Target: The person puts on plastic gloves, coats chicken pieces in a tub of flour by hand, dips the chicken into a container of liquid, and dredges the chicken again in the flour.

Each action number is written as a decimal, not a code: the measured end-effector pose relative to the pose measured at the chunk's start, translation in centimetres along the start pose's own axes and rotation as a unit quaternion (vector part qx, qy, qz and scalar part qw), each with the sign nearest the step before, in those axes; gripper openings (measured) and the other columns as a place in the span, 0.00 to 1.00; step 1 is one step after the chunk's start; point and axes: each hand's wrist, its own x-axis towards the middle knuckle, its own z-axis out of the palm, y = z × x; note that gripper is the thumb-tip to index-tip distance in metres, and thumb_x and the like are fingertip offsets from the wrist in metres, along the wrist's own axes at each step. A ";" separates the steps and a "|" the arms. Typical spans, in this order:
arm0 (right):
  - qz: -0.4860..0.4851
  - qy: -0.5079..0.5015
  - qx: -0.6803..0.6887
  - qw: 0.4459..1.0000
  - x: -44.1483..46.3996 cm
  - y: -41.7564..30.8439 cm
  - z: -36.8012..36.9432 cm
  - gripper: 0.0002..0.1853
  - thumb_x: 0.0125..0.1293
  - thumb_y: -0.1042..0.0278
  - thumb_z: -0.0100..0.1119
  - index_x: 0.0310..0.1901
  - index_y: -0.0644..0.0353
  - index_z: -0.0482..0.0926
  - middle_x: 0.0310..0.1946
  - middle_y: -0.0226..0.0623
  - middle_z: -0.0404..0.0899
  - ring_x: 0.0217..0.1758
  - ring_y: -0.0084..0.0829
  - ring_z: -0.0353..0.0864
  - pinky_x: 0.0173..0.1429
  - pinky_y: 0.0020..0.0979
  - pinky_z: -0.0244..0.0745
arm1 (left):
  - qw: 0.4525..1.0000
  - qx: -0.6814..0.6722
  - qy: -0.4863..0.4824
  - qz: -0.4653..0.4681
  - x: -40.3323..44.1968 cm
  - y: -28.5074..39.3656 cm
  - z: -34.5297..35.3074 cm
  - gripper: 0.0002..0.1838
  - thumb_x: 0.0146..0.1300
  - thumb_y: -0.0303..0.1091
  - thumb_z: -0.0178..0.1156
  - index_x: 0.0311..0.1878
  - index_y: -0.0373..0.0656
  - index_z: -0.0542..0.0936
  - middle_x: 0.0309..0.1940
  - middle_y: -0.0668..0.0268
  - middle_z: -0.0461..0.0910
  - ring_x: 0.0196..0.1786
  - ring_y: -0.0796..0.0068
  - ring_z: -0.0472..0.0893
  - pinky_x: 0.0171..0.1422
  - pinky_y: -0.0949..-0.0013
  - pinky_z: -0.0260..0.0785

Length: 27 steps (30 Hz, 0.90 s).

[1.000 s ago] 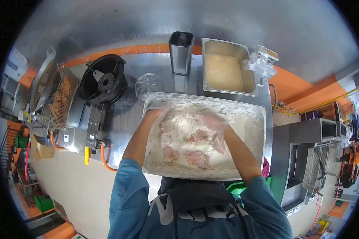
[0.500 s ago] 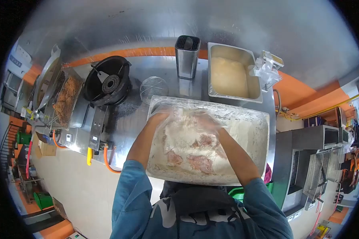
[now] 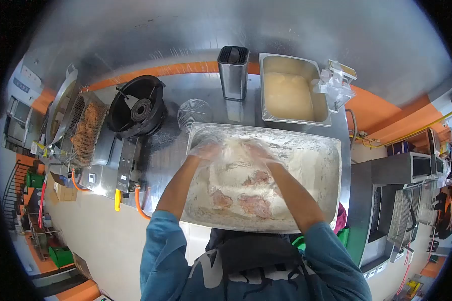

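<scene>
Both hands wear clear plastic gloves and work at the far side of a large metal tray (image 3: 331, 200) of white flour (image 3: 306, 170). My left hand (image 3: 209, 149) is at the tray's far left, touching the flour. My right hand (image 3: 258, 151) lies in the flour a little to its right. Flour, glare and blur hide the fingers of both. Nearer me lie several raw, pinkish pieces of meat, partly coated: one piece (image 3: 255, 205) at the near middle, another (image 3: 221, 199) to its left and a third (image 3: 257, 177) below my right hand.
Behind the tray stand a metal pan of pale yellowish batter or liquid (image 3: 289, 98), a steel knife block (image 3: 233, 75) and a round wire strainer (image 3: 194, 113). Leftward are a black burner (image 3: 138, 108) and a wire basket of fried food (image 3: 87, 128). Plastic bags (image 3: 333, 88) hang at the right.
My hands have come down from blurred motion above the flour and moved slightly apart. Flour that was flying over the meat has settled, and the pieces show more clearly.
</scene>
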 end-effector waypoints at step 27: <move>0.003 -0.001 -0.293 0.956 0.5 4.0 -0.4 0.14 0.60 0.65 0.42 0.47 0.56 0.70 0.41 0.44 0.73 0.46 0.34 0.71 0.55 0.34 0.62 | 0.996 -0.056 -0.026 -0.068 -0.6 -0.7 5.1 0.19 0.53 0.41 0.44 0.36 0.34 0.75 0.39 0.49 0.73 0.45 0.59 0.71 0.52 0.59 0.59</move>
